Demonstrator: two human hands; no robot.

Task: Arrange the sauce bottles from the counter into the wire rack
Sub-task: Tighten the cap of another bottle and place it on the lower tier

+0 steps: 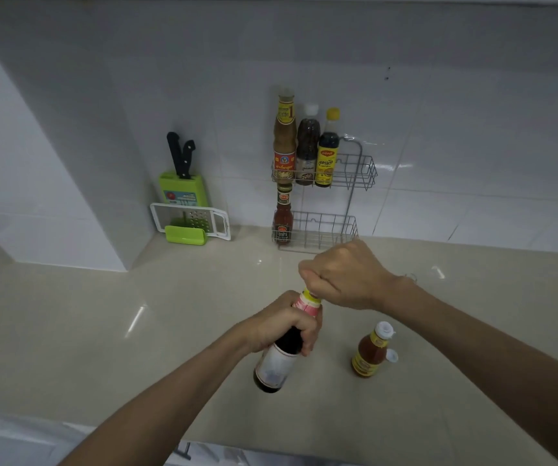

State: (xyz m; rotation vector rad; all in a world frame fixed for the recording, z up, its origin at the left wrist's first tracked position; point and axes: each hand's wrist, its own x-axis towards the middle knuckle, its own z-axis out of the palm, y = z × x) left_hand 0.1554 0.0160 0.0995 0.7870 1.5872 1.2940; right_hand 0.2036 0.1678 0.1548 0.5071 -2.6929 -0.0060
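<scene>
A dark sauce bottle (275, 364) with a white label and yellow cap is held tilted above the counter. My left hand (284, 322) grips its neck, and my right hand (341, 275) is closed over its cap. A small orange sauce bottle (370, 354) with its white flip cap open stands on the counter to the right. The two-tier wire rack (354, 173) stands against the wall. Its upper tier holds three bottles (306, 146) at the left. A red sauce bottle (283, 218) stands at the left of the lower tier.
A green knife block (183, 186) with two black-handled knives stands in the back corner, with a white grater (200, 218) leaning in front of it. The beige counter (102, 331) extends left and right. Its front edge runs along the bottom of the view.
</scene>
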